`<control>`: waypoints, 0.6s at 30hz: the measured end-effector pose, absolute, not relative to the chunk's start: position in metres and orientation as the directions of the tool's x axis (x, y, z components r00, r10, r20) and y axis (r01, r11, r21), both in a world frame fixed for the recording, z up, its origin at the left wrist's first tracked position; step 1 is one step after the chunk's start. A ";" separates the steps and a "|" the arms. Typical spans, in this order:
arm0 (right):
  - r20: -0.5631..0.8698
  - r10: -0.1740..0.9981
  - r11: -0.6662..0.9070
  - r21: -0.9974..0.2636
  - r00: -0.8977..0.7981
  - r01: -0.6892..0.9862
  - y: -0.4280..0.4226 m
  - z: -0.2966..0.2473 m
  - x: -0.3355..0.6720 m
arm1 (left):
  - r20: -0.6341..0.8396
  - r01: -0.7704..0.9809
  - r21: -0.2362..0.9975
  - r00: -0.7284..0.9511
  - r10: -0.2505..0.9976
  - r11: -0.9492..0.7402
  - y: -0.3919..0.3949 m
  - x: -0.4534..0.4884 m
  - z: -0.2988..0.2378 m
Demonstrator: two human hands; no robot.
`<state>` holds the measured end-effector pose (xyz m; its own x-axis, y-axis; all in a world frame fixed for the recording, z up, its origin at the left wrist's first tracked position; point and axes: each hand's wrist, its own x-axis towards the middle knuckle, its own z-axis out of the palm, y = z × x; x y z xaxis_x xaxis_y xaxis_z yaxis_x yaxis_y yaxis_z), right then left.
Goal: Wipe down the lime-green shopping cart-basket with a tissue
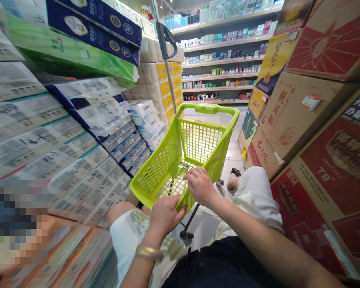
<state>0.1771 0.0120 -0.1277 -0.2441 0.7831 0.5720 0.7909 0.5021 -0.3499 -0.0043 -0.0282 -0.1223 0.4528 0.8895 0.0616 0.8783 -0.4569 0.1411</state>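
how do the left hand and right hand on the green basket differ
The left hand has a gold bangle around its wrist, while the right hand's wrist shows none. The left hand sits lower in the picture, closer to the body; the right hand sits higher, farther out. Both are bare and rest on the rim of the green basket.

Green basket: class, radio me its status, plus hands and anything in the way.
Left hand, right hand gripping near edge. Green basket ahead, on wheels. Cartons close right; wrapped packs close left.
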 end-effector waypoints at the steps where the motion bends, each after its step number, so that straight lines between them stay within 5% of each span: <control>1: 0.575 0.775 0.518 -0.340 -0.263 0.785 0.012 -0.128 0.178 | 0.058 0.877 0.144 0.455 0.889 -0.458 -0.028 -0.006 -0.122; 8: 0.559 0.826 0.341 -0.393 -0.073 0.854 0.037 -0.119 0.205 | 0.080 0.883 0.122 0.447 0.891 -0.453 -0.028 -0.009 -0.124; 18: 0.547 0.794 0.508 -0.360 -0.265 0.783 0.023 -0.127 0.184 | 0.067 0.879 0.178 0.438 0.896 -0.443 -0.026 -0.014 -0.122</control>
